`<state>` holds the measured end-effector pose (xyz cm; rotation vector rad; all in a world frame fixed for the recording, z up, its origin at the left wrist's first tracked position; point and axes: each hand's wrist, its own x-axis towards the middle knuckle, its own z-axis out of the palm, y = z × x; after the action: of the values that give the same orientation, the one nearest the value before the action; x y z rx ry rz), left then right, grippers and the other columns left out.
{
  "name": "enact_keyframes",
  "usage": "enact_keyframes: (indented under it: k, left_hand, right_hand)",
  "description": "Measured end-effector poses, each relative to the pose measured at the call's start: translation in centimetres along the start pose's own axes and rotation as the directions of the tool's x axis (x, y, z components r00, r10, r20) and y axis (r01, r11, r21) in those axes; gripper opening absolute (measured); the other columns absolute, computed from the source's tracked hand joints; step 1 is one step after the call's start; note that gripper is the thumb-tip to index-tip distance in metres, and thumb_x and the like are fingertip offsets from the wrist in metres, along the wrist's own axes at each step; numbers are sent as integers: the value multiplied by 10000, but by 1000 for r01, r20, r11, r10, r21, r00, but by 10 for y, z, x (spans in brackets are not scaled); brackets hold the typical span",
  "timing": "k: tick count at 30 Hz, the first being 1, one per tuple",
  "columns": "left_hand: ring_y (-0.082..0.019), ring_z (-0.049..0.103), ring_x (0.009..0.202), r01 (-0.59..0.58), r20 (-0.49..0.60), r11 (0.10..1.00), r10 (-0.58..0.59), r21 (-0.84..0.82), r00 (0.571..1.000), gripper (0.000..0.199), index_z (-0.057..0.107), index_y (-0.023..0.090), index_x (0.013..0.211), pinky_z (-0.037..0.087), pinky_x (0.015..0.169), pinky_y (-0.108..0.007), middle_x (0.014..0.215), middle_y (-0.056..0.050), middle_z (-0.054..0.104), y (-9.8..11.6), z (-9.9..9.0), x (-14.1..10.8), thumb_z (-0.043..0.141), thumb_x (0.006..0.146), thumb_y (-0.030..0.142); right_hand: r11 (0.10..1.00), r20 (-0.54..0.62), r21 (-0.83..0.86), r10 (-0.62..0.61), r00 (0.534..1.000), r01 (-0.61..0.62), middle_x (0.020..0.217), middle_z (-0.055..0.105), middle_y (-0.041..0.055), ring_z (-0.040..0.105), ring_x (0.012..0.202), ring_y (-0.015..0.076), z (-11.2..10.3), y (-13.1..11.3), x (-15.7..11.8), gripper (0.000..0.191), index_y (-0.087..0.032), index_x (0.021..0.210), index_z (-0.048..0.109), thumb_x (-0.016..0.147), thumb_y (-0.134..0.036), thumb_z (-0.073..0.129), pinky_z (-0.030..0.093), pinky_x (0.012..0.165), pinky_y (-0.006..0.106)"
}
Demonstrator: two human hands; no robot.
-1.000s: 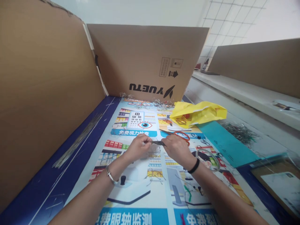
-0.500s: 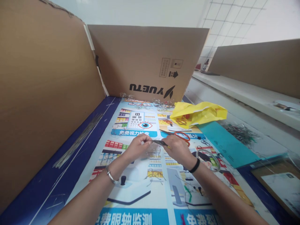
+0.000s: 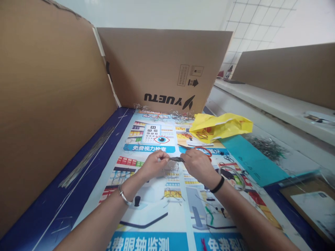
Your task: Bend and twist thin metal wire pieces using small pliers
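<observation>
My right hand (image 3: 198, 164) is closed around a pair of small dark pliers (image 3: 177, 159), whose jaws point left. Opposite it, my left hand (image 3: 155, 164) is closed in a pinch at the tip of the jaws. What it pinches looks like thin wire, but it is too fine to see clearly. Fine looped wire (image 3: 171, 171) shows below the jaws. Just beyond my right hand lie scissors (image 3: 184, 146) with orange-red handles, partly hidden behind the hand.
Straight wires (image 3: 86, 157) lie along the left. A yellow bag (image 3: 222, 126) sits at the back right, near a teal sheet (image 3: 253, 160) and a wire heap (image 3: 268, 148). Cardboard panels (image 3: 162, 62) stand behind and left. Wire scraps litter the printed poster (image 3: 150, 209).
My right hand has rolled slightly, turning the pliers so that their jaws show at a different angle. My left hand stays in nearly the same place.
</observation>
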<state>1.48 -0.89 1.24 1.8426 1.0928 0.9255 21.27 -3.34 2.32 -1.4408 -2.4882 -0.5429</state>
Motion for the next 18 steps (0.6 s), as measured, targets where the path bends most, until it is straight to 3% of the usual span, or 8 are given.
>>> enact_keyframes:
  k: [11, 18]
  left_hand:
    - [-138, 526, 748, 3, 15, 1000, -3, 9, 1000, 112, 567, 177, 672, 410, 723, -274, 735, 3, 568, 0, 0, -1, 477, 729, 144]
    - [-139, 503, 745, 13, -2, 999, -13, -50, 1000, 89, 556, 176, 708, 390, 706, -261, 742, -4, 547, -7, -3, 2, 481, 753, 194]
  right_hand:
    - [1000, 19, -20, 16, 1000, -16, 670, 570, 49, 469, 680, 161, -3, -3, 0, 172, -163, 718, 604, 811, -113, 468, 218, 588, 294]
    - [998, -39, 60, 11, 999, -8, 733, 586, 47, 480, 753, 166, 4, 2, 1, 141, -172, 800, 636, 821, -170, 496, 289, 682, 286]
